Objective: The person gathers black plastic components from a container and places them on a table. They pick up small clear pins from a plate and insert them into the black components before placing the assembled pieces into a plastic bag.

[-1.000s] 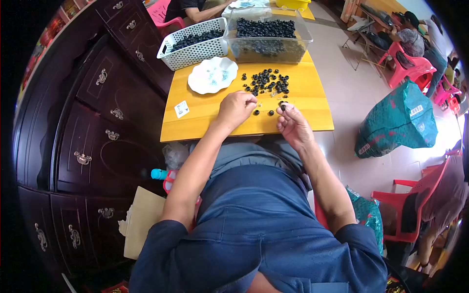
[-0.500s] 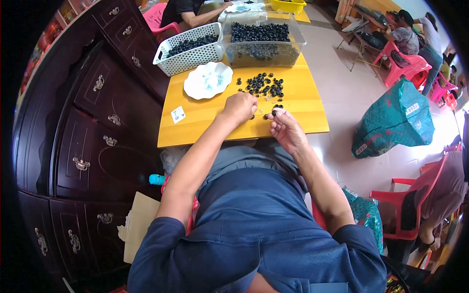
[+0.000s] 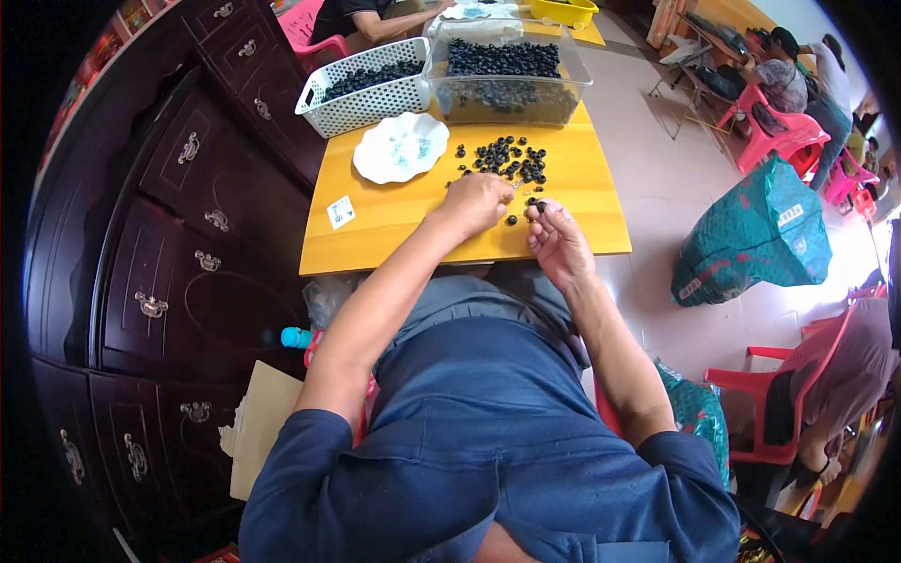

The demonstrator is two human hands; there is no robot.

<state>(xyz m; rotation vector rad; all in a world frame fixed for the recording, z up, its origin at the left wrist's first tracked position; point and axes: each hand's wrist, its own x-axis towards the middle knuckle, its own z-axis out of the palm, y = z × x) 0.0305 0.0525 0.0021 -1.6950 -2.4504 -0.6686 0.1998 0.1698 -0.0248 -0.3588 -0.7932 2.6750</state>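
Note:
My right hand [image 3: 563, 246] pinches a small round black part [image 3: 539, 206] between thumb and forefinger, near the front right of the yellow table [image 3: 413, 235]. My left hand [image 3: 477, 203] is closed just left of it, its fingertips pointing right toward small clear bits [image 3: 517, 184]. Whether anything sits in those fingertips is too small to make out. Beyond both hands lies a loose scatter of black round parts [image 3: 511, 158]. One single black part [image 3: 511, 220] rests on the wood between my hands. A white scalloped plate [image 3: 374, 165] with small pale-blue bits stands to the left.
At the table's far edge stand a white perforated basket [image 3: 361, 116] and a clear plastic tub [image 3: 507, 111], both filled with black parts. A white card [image 3: 341, 212] lies at left. Dark drawers [image 3: 211, 225] flank the table; a green bag [image 3: 751, 235] stands on the floor at right.
My left hand has moved right and slightly away from me, toward the small clear bits. My right hand has shifted a little to the right, still pinching a black part.

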